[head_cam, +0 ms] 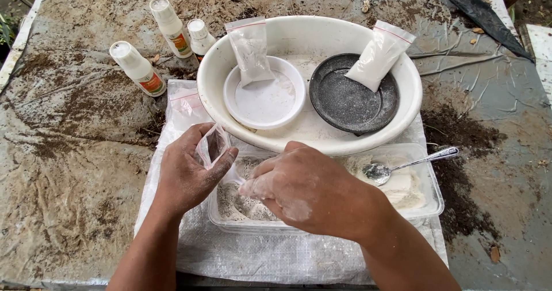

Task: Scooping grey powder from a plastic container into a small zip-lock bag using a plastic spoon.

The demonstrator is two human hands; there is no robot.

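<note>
Clear bag: pinched in left hand grip, near tabletop's front edge.
Right hand: grip narrow, pinching white powder just beside bag.

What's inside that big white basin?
The white basin holds a white saucer and a black saucer, each with a small powder bag propped on it. The basin's floor beneath them is hidden.

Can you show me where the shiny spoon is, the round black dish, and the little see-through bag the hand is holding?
Shiny metal spoon (378, 172): head view, on its bowl.
Round black dish (345, 104): head view, on its bare floor.
Small clear plastic bag (210, 147): head view, on its open top, held by the left hand (187, 173).
</note>
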